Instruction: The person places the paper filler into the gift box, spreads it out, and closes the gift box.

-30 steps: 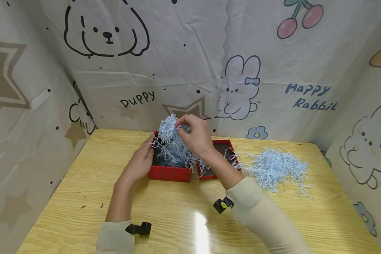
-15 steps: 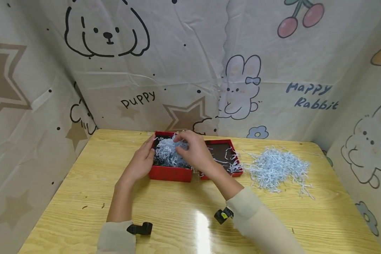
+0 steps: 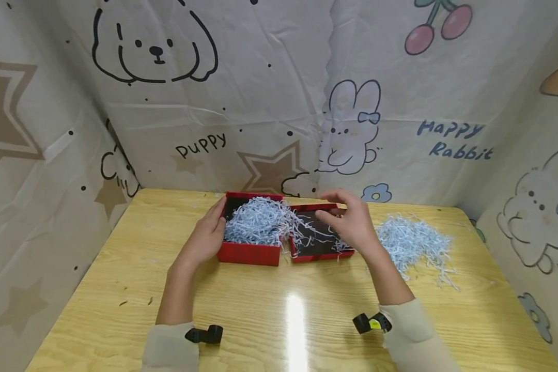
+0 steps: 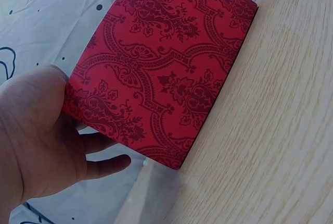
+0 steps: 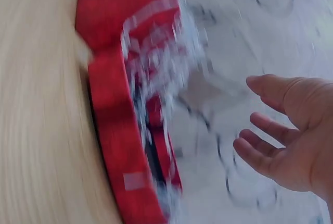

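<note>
A red patterned box (image 3: 248, 254) stands on the table, heaped with pale blue shredded paper (image 3: 258, 219). My left hand (image 3: 205, 232) holds its left wall, the thumb at the rim and the fingers along the outside. In the left wrist view, the left hand (image 4: 41, 135) is at the box corner, its thumb tip hidden behind the red face (image 4: 156, 62). My right hand (image 3: 351, 222) hovers above the shallow red box part (image 3: 323, 257), which has a dark inside and some loose strands. The right wrist view shows the right hand (image 5: 296, 130) with fingers apart, holding nothing.
A loose pile of shredded paper (image 3: 411, 243) lies on the wooden table (image 3: 242, 310), to the right. Strands trail from the full box across into the shallow part. A printed cloth (image 3: 269, 103) hangs close behind the table and at both sides.
My right hand let go of the shredded paper over the box and moved right, above the shallow part. The paper now lies in the box. My left hand stays at the box's left wall.
</note>
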Demonstrator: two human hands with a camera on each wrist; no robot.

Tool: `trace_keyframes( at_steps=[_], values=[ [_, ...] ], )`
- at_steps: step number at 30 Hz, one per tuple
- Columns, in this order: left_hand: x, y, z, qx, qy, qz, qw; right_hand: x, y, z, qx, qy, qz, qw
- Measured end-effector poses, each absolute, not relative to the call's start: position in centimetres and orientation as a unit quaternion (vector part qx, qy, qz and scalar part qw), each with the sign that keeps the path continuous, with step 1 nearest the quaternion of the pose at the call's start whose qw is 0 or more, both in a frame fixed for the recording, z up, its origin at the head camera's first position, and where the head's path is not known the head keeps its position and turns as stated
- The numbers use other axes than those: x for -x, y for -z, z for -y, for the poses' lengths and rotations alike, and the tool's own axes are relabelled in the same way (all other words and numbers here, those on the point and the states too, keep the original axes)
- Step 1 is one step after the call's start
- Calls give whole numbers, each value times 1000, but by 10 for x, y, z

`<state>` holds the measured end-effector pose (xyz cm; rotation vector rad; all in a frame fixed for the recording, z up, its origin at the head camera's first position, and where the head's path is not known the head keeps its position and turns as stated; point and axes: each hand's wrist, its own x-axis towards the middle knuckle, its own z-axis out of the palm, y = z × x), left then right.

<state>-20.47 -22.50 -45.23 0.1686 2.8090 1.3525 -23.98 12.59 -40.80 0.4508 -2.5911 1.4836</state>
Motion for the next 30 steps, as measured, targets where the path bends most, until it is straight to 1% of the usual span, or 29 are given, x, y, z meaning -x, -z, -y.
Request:
trace_keyframes(
  at_steps=[4, 7, 12, 15, 20, 23, 26, 30],
  values=[
    [204, 454, 227, -48, -436, -899, 15, 245, 420, -174, -101, -435, 891, 81],
    [204, 455, 227, -49, -439, -897, 15, 244, 429, -208, -69, -375, 921, 76],
    [205, 455, 227, -48, -444, -895, 16, 237, 443, -259, -29, -323, 945, 35],
    [207, 454, 225, -53, -445, -894, 12, 232, 451, -281, -1, -290, 957, 8],
    [207, 453, 225, -54, -437, -898, 6, 230, 471, -296, 14, -244, 969, -27],
    [206, 453, 226, -57, -435, -899, 6, 231, 482, -297, 8, -249, 968, -34],
    [206, 454, 225, -58, -433, -900, 7, 232, 489, -295, -7, -261, 965, -17],
    [207, 454, 224, -54, -432, -900, 12, 233, 492, -293, -24, -273, 961, 29]
  ],
)
